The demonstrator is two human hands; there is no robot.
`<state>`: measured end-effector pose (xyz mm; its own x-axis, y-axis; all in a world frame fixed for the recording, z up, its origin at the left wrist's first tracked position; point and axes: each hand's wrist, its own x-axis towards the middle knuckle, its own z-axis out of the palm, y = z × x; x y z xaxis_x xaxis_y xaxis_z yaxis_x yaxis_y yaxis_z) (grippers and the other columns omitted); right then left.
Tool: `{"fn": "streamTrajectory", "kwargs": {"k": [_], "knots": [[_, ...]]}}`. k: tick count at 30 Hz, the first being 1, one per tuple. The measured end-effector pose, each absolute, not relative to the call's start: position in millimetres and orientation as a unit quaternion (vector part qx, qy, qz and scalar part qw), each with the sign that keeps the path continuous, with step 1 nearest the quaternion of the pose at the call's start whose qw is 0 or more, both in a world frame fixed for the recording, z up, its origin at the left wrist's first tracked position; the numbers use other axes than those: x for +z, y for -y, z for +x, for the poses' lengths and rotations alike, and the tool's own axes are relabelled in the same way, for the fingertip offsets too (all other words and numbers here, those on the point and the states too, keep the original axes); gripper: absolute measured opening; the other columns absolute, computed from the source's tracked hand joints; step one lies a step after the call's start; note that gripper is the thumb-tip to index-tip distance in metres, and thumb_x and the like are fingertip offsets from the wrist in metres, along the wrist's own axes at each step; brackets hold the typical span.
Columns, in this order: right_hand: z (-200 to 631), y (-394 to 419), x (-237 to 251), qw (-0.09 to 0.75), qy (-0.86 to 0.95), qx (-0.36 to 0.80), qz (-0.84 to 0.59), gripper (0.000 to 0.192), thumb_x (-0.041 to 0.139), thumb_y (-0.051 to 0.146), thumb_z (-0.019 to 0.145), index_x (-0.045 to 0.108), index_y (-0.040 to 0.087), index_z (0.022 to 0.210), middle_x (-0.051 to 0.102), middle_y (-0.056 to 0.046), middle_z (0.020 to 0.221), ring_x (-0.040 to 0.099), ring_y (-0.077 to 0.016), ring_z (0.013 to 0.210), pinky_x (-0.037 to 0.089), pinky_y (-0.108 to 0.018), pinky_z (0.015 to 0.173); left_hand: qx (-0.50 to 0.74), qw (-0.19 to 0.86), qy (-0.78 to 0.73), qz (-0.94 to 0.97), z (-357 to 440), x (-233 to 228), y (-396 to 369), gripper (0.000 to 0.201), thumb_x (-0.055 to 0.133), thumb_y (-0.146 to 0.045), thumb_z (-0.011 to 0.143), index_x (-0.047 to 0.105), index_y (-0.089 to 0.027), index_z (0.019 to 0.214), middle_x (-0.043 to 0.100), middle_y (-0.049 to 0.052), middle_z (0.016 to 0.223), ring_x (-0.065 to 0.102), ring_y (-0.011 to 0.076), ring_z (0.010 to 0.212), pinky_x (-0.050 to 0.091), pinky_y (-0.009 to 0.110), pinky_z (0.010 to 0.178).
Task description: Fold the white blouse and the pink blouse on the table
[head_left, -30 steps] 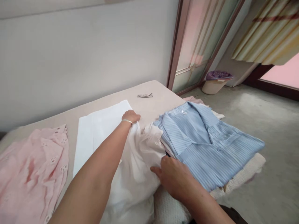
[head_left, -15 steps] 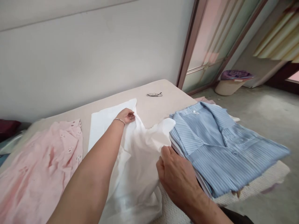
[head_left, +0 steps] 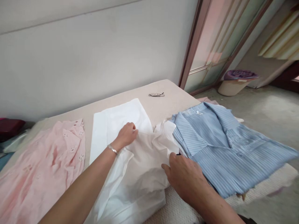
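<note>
A thin white garment [head_left: 144, 158] lies in front of me, its far part flat and its near part bunched and slightly lifted. My left hand [head_left: 127, 134], with a bracelet at the wrist, is closed on the fabric near the middle. At the right edge of the cloth, my right hand [head_left: 184, 172] pinches a fold between thumb and fingers. Just right of that hand is a blue striped shirt [head_left: 210, 146] with a collar, lying on top of a stack of clothes. To the left a pink eyelet garment [head_left: 53, 161] is spread out in wrinkles.
A pair of glasses [head_left: 156, 94] rests toward the back of the beige bed [head_left: 130, 93], which stands against a pale wall [head_left: 93, 56]. Beyond its right side, a lined bin [head_left: 234, 85] stands on the floor near a glazed door. A dark red object [head_left: 11, 127] sits far left.
My left hand has come nearer to me, drawing the upper cloth back so that the flat white part shows more. My right hand has shifted slightly right and down, still gripping the edge.
</note>
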<state>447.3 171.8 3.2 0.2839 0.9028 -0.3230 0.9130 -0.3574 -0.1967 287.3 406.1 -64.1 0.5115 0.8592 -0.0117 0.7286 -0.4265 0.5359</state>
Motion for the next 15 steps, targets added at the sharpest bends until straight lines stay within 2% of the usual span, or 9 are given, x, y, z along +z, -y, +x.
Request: {"fn": "streamTrajectory", "kwargs": {"k": [2,4,6,8,10,12,15], "knots": [[445,-174,7,0.01,-0.563,-0.203,0.801,0.015,0.056,0.031,0.095,0.06,0.016,0.096,0.073,-0.015,0.089,0.073,-0.0329,0.086,0.047,-0.037,0.068,0.093,0.122,-0.412,0.898,282,-73,-392,0.033,0.057,-0.034,0.092,0.059,-0.017,0.12,0.055,0.018,0.139,0.046,0.0318,0.134,0.035,0.05,0.111],[442,-176,8,0.014,-0.568,-0.22,0.793,0.011,0.056,0.026,0.094,0.059,0.016,0.098,0.073,-0.015,0.091,0.073,-0.0326,0.089,0.046,-0.036,0.069,0.064,0.085,-0.402,0.91,285,-75,-391,0.041,0.053,-0.036,0.095,0.053,-0.017,0.131,0.043,0.019,0.152,0.036,0.0318,0.143,0.03,0.051,0.114],[440,-176,7,0.009,-0.573,-0.237,0.784,0.009,0.055,0.024,0.095,0.058,0.017,0.099,0.073,-0.014,0.092,0.073,-0.0324,0.091,0.045,-0.036,0.07,0.033,0.109,-0.432,0.895,297,-68,-404,0.033,0.053,-0.034,0.094,0.058,-0.018,0.123,0.052,0.017,0.145,0.045,0.0297,0.136,0.036,0.045,0.11],[438,-176,3,-0.009,-0.581,-0.242,0.777,0.01,0.052,0.025,0.096,0.057,0.017,0.102,0.073,-0.013,0.091,0.072,-0.0315,0.09,0.044,-0.036,0.069,0.019,0.14,-0.476,0.868,317,-57,-425,0.025,0.051,-0.034,0.094,0.064,-0.018,0.108,0.065,0.015,0.125,0.057,0.0276,0.12,0.042,0.039,0.101],[436,-175,-2,-0.02,-0.591,-0.231,0.773,0.011,0.048,0.021,0.097,0.056,0.017,0.104,0.072,-0.012,0.09,0.071,-0.0297,0.086,0.042,-0.036,0.068,0.029,0.149,-0.521,0.84,342,-48,-446,0.029,0.047,-0.037,0.095,0.066,-0.016,0.102,0.069,0.017,0.113,0.062,0.0287,0.112,0.045,0.038,0.095],[433,-174,-8,-0.03,-0.601,-0.211,0.77,0.014,0.046,0.013,0.094,0.057,0.018,0.101,0.07,-0.011,0.09,0.07,-0.0276,0.083,0.041,-0.035,0.067,0.046,0.155,-0.561,0.812,370,-45,-463,0.039,0.047,-0.045,0.094,0.067,-0.013,0.105,0.069,0.021,0.113,0.062,0.0322,0.112,0.046,0.04,0.092],[428,-172,-16,-0.095,-0.628,-0.176,0.752,0.019,0.047,0.005,0.086,0.057,0.02,0.091,0.066,-0.01,0.093,0.066,-0.0263,0.087,0.043,-0.036,0.074,0.071,0.168,-0.606,0.774,408,-51,-477,0.043,0.062,-0.045,0.085,0.068,-0.01,0.108,0.065,0.027,0.121,0.059,0.0377,0.12,0.047,0.043,0.093]]}}
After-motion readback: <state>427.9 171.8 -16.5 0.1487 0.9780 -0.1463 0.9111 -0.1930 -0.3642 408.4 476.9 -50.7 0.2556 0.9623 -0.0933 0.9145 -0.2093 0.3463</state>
